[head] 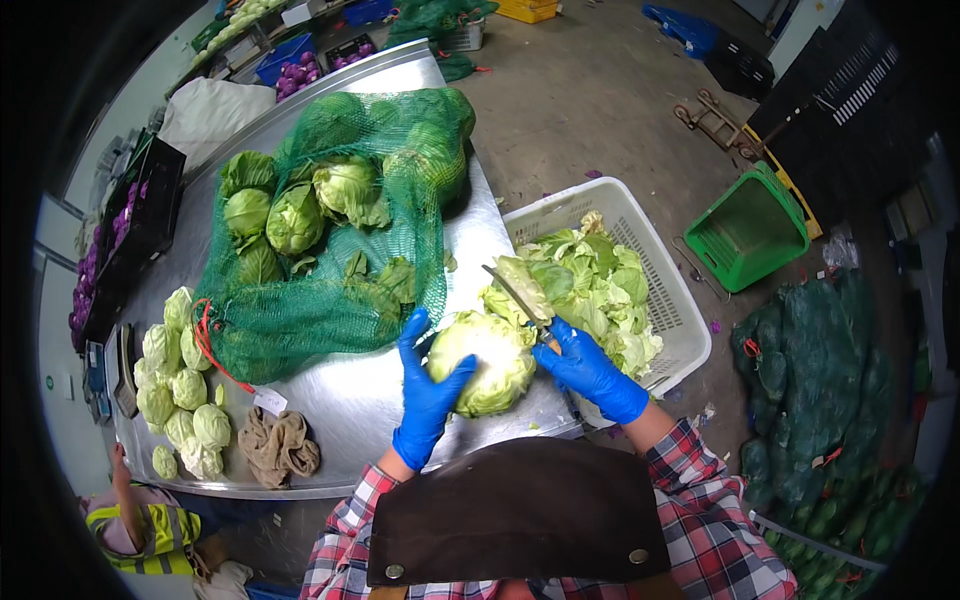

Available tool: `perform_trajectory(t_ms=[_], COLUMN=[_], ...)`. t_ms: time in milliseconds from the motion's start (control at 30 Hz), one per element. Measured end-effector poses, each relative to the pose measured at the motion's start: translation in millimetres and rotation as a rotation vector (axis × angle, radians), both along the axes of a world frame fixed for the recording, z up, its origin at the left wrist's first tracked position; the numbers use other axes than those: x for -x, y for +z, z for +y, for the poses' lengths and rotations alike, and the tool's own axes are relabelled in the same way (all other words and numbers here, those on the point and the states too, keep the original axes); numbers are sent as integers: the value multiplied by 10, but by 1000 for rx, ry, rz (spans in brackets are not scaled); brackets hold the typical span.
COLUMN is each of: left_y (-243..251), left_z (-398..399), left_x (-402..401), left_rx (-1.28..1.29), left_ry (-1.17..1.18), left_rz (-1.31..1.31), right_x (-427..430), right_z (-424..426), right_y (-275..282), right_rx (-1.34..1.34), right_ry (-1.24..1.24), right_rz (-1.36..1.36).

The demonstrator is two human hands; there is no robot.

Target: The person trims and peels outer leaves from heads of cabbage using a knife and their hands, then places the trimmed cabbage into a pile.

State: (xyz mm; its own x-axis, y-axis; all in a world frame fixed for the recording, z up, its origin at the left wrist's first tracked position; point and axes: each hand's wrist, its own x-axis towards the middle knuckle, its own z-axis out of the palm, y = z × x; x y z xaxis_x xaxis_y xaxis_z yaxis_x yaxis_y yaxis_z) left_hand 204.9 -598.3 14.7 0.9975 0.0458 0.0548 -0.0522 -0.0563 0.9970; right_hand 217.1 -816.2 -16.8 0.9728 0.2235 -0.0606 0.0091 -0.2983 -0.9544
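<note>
My blue-gloved left hand, thumb and fingers spread, rests against the left side of a pale green cabbage on the steel table. In my gloved right hand is the wooden handle of a knife; its blade points up and to the left, with cut cabbage leaves against it. Beyond my left hand lies an open green mesh sack with whole cabbages in and under the net. Loose leaves fill much of a white plastic basket right of the table.
Trimmed cabbages, a brown cloth and a scale occupy the table's left side. A green crate, a hand truck and full mesh sacks stand right. A person in a yellow vest is at lower left.
</note>
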Motion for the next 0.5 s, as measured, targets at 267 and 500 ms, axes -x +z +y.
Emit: perform_trajectory(t_ms=[267, 500], left_y=[-277, -409], left_z=[99, -86], left_x=[52, 76], left_rx=[-360, -357], left_ry=[-121, -72], left_rz=[133, 38], right_x=[176, 273], right_z=[-80, 155], right_y=[-63, 99], right_rx=[148, 419], right_ry=[-240, -5], right_rz=[146, -30])
